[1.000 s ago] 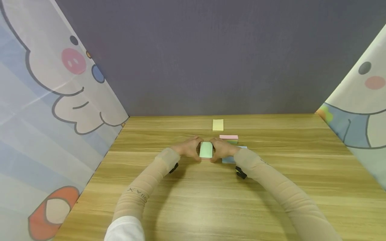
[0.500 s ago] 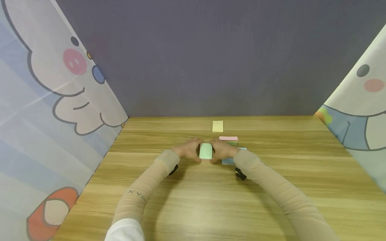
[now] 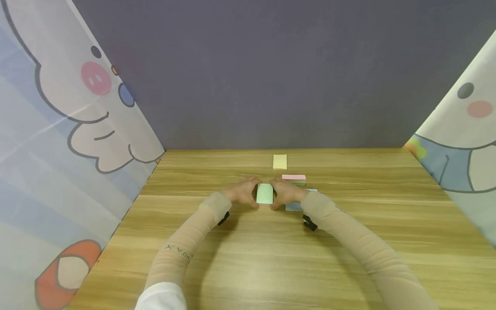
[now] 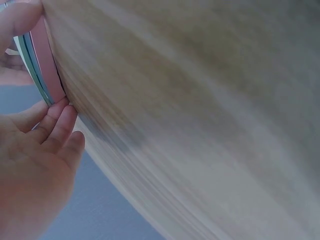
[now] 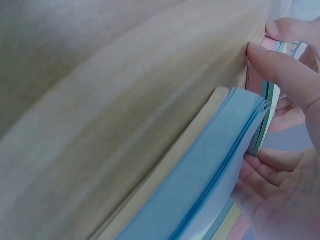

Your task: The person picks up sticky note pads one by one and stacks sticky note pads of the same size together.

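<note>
A small stack of sticky notes (image 3: 265, 193), pale green on top, lies on the wooden table between my two hands. Pink, blue and green layers show along its edge in the left wrist view. My left hand (image 3: 243, 191) grips the stack's left side, thumb at the near corner and fingertips at the far one. On the opposite side my right hand (image 3: 286, 192) holds it the same way. A thicker blue sticky-note pad (image 5: 205, 160), with a cream layer at its base, lies beneath the right wrist, partly covered in the head view.
Behind the right hand lies a sticky-note stack with a pink top (image 3: 293, 177) and green below. Farther back, a yellow sticky note pad (image 3: 280, 162) sits near the grey wall (image 3: 248, 77). Cartoon-printed sheets (image 3: 50, 142) border the table on both sides.
</note>
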Demonstrator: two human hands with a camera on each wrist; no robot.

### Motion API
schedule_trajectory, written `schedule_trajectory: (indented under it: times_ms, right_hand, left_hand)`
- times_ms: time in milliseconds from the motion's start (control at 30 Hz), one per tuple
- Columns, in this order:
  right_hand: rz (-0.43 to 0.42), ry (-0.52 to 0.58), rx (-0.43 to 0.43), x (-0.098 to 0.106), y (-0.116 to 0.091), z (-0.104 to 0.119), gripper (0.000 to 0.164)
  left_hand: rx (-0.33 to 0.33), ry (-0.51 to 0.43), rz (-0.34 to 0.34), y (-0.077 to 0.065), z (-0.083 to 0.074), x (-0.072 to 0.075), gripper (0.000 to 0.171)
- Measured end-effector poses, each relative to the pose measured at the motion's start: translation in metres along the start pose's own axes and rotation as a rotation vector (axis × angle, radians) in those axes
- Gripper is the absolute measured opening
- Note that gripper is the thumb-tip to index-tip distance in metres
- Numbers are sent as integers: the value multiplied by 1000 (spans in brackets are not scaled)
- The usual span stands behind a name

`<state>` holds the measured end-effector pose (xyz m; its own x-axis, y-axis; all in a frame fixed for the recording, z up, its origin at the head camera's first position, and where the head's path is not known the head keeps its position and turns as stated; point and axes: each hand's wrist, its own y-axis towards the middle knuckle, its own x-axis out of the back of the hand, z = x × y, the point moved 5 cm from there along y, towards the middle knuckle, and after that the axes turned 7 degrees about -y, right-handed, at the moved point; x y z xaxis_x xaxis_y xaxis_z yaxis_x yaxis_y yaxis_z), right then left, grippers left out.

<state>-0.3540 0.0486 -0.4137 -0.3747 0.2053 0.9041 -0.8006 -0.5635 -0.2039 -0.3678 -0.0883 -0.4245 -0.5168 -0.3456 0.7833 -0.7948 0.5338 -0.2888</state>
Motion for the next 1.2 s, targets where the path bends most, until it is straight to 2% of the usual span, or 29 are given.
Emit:
schedule_trajectory:
  times_ms: [200,400,633,900,1200]
  right_hand:
    - [-7,15,-3,-2,0,0,78]
    - [-2,24,7,-6,-1,0,75]
    - [-15,21,9,-5,1,-1,75]
    - [-19,6,17,0,2,-1,78]
    - [7,-2,-14,4,1,0,92]
  left_hand:
    - [-17,11,-13,1,3,-2,91]
    - [-33,-18,-13,1,5,-8,92]
    - [-56,0,-44,2,5,-6,90]
    - [-66,-9,-44,3,5,-4,90]
    - [-45,-7,-59,4,7,-4,92]
